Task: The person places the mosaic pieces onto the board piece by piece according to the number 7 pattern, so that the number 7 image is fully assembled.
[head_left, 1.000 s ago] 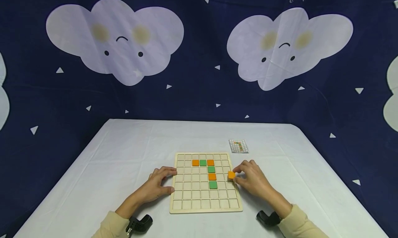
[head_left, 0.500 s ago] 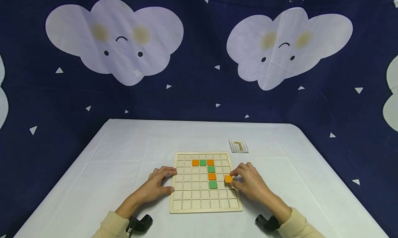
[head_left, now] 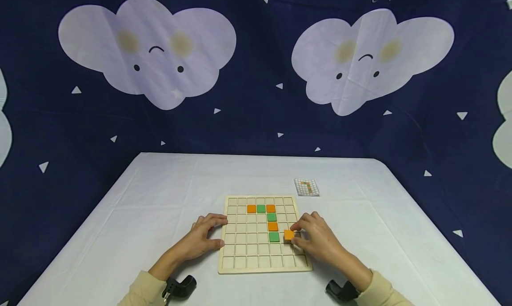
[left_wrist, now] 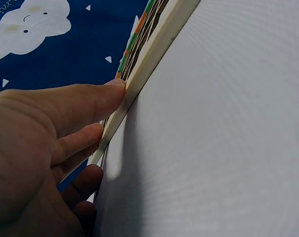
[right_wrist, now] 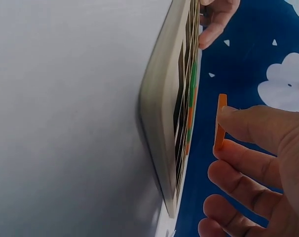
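Note:
A wooden grid board (head_left: 252, 264) lies flat on the table. Orange and green square tiles sit in some of its cells, such as a green tile (head_left: 274, 237) low in the column. My left hand (head_left: 200, 239) touches the board's left edge with thumb and fingertips, its fingers fairly straight. In the left wrist view the thumb (left_wrist: 85, 106) lies against the wooden rim. My right hand (head_left: 320, 237) pinches an orange tile (head_left: 289, 235) between thumb and fingers, over the right part of the board. The right wrist view shows this orange tile (right_wrist: 221, 121) on edge, apart from the board.
A small printed card (head_left: 306, 187) with a coloured grid pattern lies beyond the board's upper right corner. White cloth covers the table (head_left: 160, 186). A dark blue backdrop (head_left: 256, 124) with clouds hangs behind. Black wrist devices (head_left: 180, 287) show below both hands.
My right hand has moved left and a little nearer with the orange tile, from the board's right rim to over its cells. The left hand keeps its place.

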### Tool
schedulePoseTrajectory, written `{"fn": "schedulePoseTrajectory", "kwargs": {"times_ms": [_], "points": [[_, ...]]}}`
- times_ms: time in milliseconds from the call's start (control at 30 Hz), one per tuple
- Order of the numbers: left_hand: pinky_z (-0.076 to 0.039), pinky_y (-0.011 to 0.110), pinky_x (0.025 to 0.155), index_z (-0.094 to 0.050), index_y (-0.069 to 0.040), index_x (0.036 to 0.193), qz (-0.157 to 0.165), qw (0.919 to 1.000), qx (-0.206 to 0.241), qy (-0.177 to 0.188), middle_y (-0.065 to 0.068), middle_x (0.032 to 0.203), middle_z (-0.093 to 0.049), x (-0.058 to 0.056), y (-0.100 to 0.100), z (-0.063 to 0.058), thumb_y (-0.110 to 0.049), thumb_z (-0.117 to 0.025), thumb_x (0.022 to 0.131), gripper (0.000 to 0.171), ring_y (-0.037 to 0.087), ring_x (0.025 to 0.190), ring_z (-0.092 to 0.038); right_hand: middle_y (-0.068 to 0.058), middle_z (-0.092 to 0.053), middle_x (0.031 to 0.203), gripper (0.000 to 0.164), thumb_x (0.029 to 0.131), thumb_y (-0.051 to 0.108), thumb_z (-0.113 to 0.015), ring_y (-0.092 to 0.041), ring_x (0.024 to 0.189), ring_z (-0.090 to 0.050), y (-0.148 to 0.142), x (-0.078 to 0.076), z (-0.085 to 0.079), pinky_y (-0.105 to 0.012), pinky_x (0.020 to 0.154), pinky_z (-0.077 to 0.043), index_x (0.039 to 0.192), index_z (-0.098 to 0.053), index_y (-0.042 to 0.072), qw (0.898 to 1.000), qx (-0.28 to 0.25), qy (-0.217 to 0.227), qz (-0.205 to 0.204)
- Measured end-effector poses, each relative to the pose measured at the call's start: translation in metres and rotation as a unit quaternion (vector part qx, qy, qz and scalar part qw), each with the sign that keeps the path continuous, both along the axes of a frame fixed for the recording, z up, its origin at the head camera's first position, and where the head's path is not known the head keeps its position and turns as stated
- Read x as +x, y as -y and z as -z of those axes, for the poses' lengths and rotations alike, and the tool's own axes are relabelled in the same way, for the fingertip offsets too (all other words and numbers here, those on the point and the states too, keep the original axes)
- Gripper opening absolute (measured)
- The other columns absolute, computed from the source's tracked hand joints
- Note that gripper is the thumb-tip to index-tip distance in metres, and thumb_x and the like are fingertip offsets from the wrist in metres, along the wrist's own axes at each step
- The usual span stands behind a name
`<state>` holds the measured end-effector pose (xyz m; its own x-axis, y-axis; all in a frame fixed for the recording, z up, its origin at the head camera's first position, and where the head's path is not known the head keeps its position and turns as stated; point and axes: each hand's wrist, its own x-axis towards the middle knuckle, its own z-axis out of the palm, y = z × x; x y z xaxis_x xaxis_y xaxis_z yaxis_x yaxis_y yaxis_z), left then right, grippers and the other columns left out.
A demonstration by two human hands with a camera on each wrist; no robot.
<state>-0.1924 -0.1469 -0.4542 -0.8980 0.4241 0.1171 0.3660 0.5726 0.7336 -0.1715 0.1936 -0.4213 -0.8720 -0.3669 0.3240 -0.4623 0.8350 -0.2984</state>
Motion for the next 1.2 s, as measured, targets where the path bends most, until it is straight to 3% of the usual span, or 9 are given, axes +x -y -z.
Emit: {"fn": "schedulePoseTrajectory", "kwargs": {"times_ms": [533,867,1200], "points": [[-0.024,0.038,0.091,-0.058,-0.013,0.124,-0.002,1.0000,0.003,0.003,0.002,0.137,-0.049,-0.001,0.000,0.000,-0.022,-0.074,0.078,0.050,0.017,0.111,-0.039,0.014,-0.058,0.087,0.020,0.071,0.025,-0.078,-0.003,0.079,-0.036,0.009,0.006,0.005,-0.023,0.071,-0.033,0.089,-0.072,0.019,1.000,0.002,0.003,-0.021],[-0.022,0.045,0.094,-0.058,-0.014,0.124,-0.001,1.0000,0.006,0.005,0.001,0.137,-0.049,-0.001,0.000,0.001,-0.023,-0.074,0.078,0.050,0.020,0.116,-0.039,0.014,-0.058,0.086,0.022,0.072,0.031,-0.077,-0.003,0.078,-0.035,0.015,0.009,0.006,-0.023,0.072,-0.033,0.090,-0.072,0.020,0.999,0.012,0.011,-0.030],[-0.023,0.044,0.094,-0.058,-0.014,0.124,-0.002,1.0000,0.006,0.006,0.001,0.137,-0.050,-0.001,-0.001,0.001,-0.023,-0.074,0.078,0.049,0.019,0.115,-0.038,0.014,-0.057,0.085,0.023,0.071,0.032,-0.078,-0.003,0.080,-0.037,0.020,0.011,0.009,-0.024,0.074,-0.036,0.090,-0.072,0.020,0.999,0.024,0.000,-0.043]]}}
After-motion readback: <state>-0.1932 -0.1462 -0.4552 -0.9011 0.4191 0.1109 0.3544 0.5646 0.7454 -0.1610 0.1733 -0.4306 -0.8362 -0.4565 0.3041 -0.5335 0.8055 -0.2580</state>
